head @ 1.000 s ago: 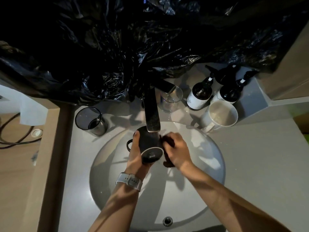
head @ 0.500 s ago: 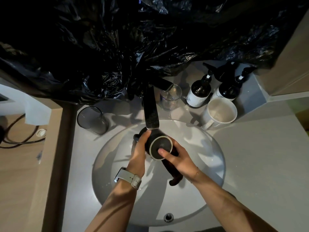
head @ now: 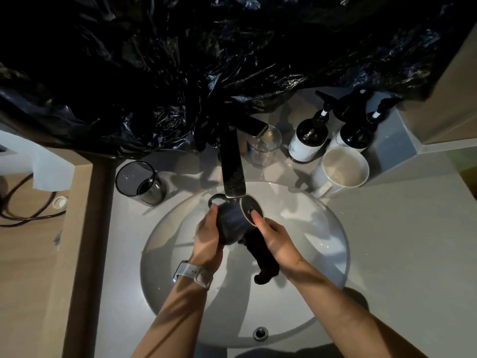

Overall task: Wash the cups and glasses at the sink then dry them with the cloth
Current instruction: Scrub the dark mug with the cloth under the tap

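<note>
Center of the frame, over the sink (head: 322, 293): left hand (head: 207, 240) grips a dark mug (head: 231, 220) on its side under the tap (head: 233, 171). Right hand (head: 276, 240) thumbs the mug's base while holding a dark cloth (head: 263, 257), I think. Further back on the worktop (head: 400, 241): a smoky glass (head: 140, 183) left, a clear glass (head: 263, 147), a white mug (head: 342, 169) and two pump bottles (head: 309, 140) upper right.

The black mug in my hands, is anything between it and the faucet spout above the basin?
Nothing visible. The black mug is tipped on its side right beneath the faucet spout, its pale base turned toward the right hand. The left hand grips its body and a dark cloth hangs below, not between them.
</note>
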`<state>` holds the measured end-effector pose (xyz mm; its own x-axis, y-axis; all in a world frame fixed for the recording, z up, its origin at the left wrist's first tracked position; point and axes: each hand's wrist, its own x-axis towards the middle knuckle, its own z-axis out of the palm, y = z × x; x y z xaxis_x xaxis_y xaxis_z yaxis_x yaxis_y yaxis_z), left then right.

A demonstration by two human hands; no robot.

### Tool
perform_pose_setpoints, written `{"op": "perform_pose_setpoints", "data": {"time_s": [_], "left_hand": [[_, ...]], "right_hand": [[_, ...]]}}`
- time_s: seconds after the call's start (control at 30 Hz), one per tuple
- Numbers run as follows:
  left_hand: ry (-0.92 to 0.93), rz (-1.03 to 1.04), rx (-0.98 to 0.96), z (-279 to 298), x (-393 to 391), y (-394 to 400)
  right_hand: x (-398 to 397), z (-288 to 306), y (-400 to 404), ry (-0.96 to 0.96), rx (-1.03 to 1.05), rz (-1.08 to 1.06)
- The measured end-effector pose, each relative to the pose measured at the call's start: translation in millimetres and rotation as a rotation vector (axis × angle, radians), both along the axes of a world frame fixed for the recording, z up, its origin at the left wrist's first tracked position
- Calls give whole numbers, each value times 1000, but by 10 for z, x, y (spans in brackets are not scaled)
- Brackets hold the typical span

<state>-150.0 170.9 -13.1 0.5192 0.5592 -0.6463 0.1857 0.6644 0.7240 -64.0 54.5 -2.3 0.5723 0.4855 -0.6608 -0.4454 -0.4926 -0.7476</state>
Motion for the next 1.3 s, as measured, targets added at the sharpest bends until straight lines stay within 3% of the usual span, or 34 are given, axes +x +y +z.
{"op": "perform_pose_setpoints", "data": {"time_s": [0.13, 0.27, 0.43, 0.6, 0.77, 0.93, 1.13, 1.3], "left_hand": [[76, 196, -205, -106, 34, 141], [61, 228, -327, -129, 7, 144], [114, 245, -415, -56, 30, 54], [274, 244, -334, -127, 55, 71], [359, 294, -298, -52, 78, 26], [369, 230, -221, -31, 67, -5], [438, 158, 17, 32, 151, 90], [443, 136, -9, 21, 80, -51]], "right_hand": [[-32, -6, -95, -96, 88, -71], [102, 46, -200, -215, 218, 28], [226, 76, -27, -670, 319, 334], [364, 27, 280, -885, 260, 536], [373, -80, 268, -750, 158, 396], [174, 27, 260, -749, 301, 357], [328, -134, 247, -638, 152, 175], [154, -40, 217, -694, 224, 236]]}}
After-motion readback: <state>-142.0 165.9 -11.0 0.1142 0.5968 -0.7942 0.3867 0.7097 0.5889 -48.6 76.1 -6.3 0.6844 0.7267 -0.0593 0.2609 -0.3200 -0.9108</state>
